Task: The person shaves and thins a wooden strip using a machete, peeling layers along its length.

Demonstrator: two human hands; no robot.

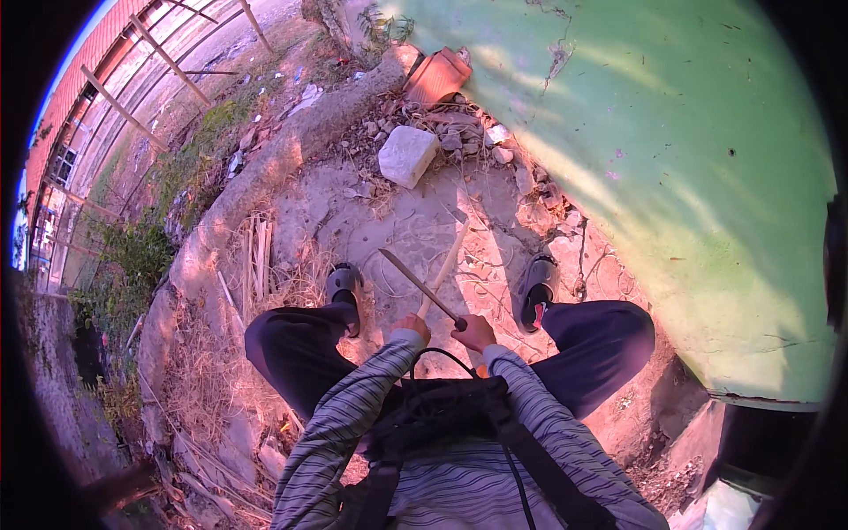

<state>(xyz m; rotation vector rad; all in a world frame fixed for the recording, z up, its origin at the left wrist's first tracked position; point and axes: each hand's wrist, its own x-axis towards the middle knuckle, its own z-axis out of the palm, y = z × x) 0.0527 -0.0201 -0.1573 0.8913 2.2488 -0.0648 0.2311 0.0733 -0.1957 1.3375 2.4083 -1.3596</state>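
My right hand (477, 334) is closed around the dark handle of a long knife (409, 274), whose blade points forward and to the left. In my left hand (412, 328) is a pale strip of wood or bamboo (454, 249), gripped at its near end and slanting forward to the right. Blade and strip cross just ahead of my hands; whether they touch I cannot tell. Both hands are close together between my bent knees, above the dirt ground (380, 221).
Pale strips (258, 256) lie left of my left shoe (344, 287). A white block (408, 156), rubble and a broken orange clay pot (439, 76) are ahead. A green wall (671, 177) rises on the right; a raised earthen edge (265, 168) curves along the left.
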